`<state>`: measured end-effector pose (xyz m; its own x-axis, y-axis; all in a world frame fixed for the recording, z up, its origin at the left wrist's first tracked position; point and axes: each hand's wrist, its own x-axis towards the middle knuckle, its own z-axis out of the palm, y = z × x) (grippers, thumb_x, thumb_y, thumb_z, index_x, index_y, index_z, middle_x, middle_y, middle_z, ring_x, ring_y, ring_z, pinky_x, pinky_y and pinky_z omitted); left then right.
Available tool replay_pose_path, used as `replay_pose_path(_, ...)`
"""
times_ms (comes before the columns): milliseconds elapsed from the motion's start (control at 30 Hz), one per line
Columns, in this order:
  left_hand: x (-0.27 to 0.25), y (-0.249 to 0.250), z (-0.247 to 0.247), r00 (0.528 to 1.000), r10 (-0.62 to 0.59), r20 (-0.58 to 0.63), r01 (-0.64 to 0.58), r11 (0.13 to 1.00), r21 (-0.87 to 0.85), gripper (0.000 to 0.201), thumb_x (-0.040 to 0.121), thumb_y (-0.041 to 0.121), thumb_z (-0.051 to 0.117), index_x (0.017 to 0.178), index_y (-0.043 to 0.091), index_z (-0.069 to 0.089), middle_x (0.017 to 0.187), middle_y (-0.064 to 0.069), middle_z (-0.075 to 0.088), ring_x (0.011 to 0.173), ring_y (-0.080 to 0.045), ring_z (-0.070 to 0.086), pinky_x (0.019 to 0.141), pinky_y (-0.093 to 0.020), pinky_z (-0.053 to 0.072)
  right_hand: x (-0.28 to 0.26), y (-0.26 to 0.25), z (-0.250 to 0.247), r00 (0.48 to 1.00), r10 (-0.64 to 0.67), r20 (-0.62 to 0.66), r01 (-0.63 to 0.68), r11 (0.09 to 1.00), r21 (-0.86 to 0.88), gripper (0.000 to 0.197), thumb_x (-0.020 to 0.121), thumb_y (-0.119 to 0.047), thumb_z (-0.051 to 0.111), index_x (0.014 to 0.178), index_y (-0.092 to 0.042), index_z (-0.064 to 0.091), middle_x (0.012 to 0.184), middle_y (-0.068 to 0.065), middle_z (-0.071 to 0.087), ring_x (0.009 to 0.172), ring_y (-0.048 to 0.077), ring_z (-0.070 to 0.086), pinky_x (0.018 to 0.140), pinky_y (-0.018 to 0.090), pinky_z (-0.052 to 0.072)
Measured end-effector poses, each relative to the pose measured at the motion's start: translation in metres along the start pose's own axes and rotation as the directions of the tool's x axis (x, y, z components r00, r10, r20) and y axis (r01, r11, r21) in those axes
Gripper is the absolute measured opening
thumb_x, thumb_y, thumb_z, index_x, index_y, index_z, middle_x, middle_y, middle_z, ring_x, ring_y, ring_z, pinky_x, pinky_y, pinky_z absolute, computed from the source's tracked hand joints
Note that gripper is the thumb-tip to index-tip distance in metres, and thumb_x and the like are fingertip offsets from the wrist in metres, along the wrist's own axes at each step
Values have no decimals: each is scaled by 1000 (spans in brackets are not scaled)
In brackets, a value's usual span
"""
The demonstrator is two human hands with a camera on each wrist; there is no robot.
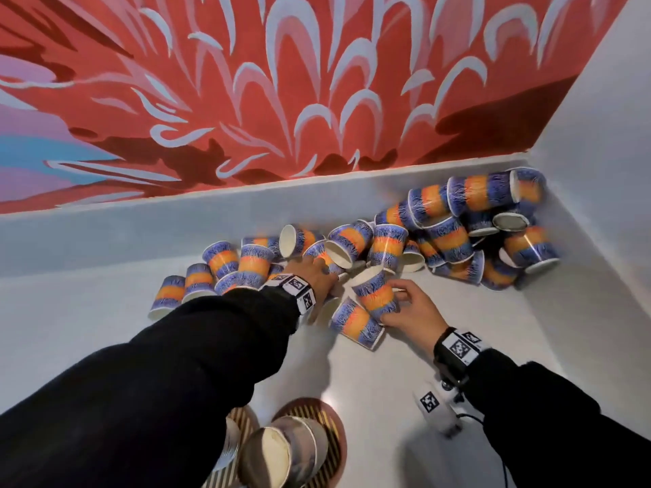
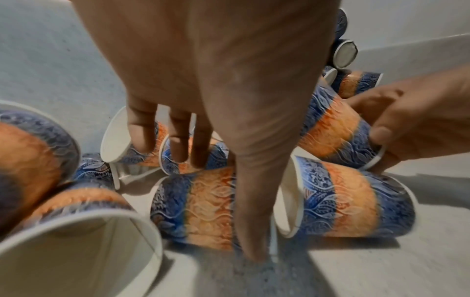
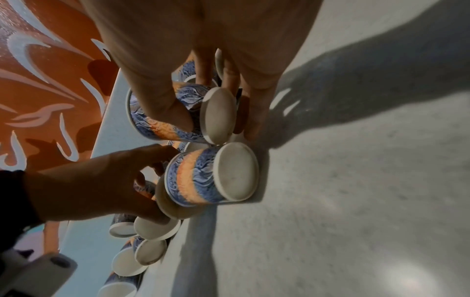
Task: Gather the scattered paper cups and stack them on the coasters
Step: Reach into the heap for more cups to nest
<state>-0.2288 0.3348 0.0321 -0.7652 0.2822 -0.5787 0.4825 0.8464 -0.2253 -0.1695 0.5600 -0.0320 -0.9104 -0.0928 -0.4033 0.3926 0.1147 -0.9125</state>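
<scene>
Figure: gathering stage, read from left to right. My left hand (image 1: 318, 276) reaches into the heap of paper cups (image 1: 352, 241) lying on their sides across the white bench (image 1: 105, 311). In the left wrist view its fingers (image 2: 178, 148) are nearly straight and spread, the tips resting on a toppled cup beyond them while the thumb runs down across the nearer cup (image 2: 201, 211). I judge it is touching and steadying, not gripping.

To its right, my right hand (image 1: 412, 308) is partly closed round one tilted cup (image 1: 375, 294), thumb on the near wall and fingers on the far side. A second cup (image 1: 355, 324) lies just below it, touching. Behind both hands, toward my body, stacked cups (image 1: 281, 452) already stand on a round striped coaster (image 1: 334, 449).

To do this step well, I would grip the held cup lightly at mid-wall so the paper does not crease. Then I would nest mouth over base, keeping the axes in line, before carrying it back to the coaster.
</scene>
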Motion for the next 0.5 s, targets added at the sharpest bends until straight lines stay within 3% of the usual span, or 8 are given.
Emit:
replay_pose_path(67, -1, 0, -7, 996, 57, 64, -61, 996, 66, 79, 59, 50, 95, 130, 29, 64, 125, -6, 62, 115, -35, 61, 95, -47, 56, -6, 9, -3, 1000, 21, 18, -21, 1000, 21, 58, 78, 14, 79, 122, -18, 61, 115, 8, 64, 89, 15, 68, 64, 26, 59)
replay_pose_path(133, -2, 2, -10, 993, 75, 96, -82, 994, 74, 65, 59, 51, 91, 115, 27, 68, 107, -1, 70, 99, -31, 69, 85, -46, 61, -10, 19, -3, 998, 47, 33, -49, 997, 53, 55, 78, 14, 79, 118, -21, 63, 118, 6, 65, 96, 20, 69, 71, 36, 63)
replay_pose_path(200, -4, 6, -7, 991, 104, 80, -109, 992, 67, 61, 63, 53, 87, 111, 24, 61, 93, -1, 70, 86, -29, 71, 76, -41, 61, -14, 29, -5, 996, 86, 39, -88, 993, 80, 57, 78, 14, 79, 119, -21, 63, 123, 6, 63, 107, 30, 69, 87, 51, 63)
replay_pose_path(300, -6, 12, 2, 993, 104, 59, -102, 994, -42, 56, 84, 42, 78, 124, 17, 48, 102, -12, 69, 88, -34, 69, 75, -40, 58, -19, 38, -5, 995, 94, 41, -97, 991, 91, 59, 76, 14, 79, 120, -21, 60, 125, 9, 61, 113, 35, 67, 93, 59, 60)
replay_pose_path(433, -8, 20, 12, 993, 119, 6, -117, 986, -119, 80, 77, 44, 86, 143, 23, 45, 121, -9, 66, 108, -35, 67, 83, -36, 53, -29, 41, -7, 997, 72, 35, -75, 993, 89, 60, 77, 13, 78, 120, -22, 55, 121, 11, 63, 105, 30, 68, 90, 53, 62)
replay_pose_path(500, -7, 23, 15, 993, 119, 19, -116, 985, -129, 69, 80, 42, 85, 136, 20, 52, 124, -9, 65, 114, -34, 65, 91, -40, 55, -35, 43, -7, 997, 62, 39, -64, 995, 76, 60, 78, 13, 76, 118, -26, 53, 119, 9, 64, 99, 30, 67, 80, 48, 60)
